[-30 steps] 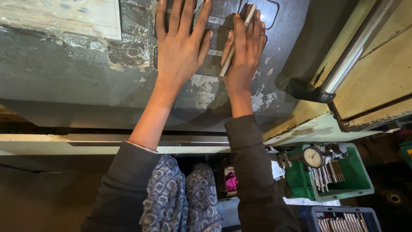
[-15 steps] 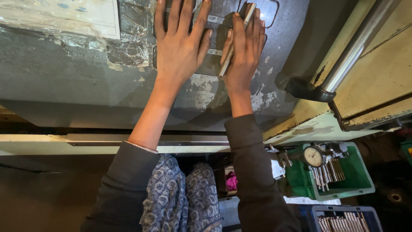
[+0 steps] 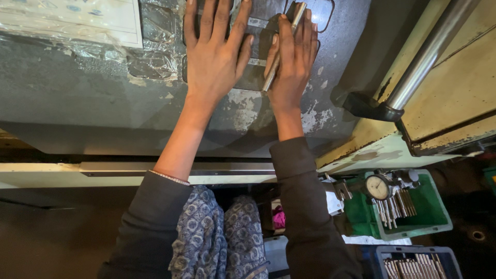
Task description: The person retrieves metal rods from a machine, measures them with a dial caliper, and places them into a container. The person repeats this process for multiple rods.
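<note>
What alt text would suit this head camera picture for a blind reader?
Two bare hands press flat on a worn grey machine surface, the right hand holding a thin metal rod beside the left hand. A green bin holds a dial gauge.

A machine workshop: a worn grey metal machine bed (image 3: 93, 103) with chipped paint at twelve o'clock, a steel bar (image 3: 429, 57) at two, and a green bin (image 3: 429, 222) holding a dial gauge (image 3: 378, 187) and metal pins at four
</note>
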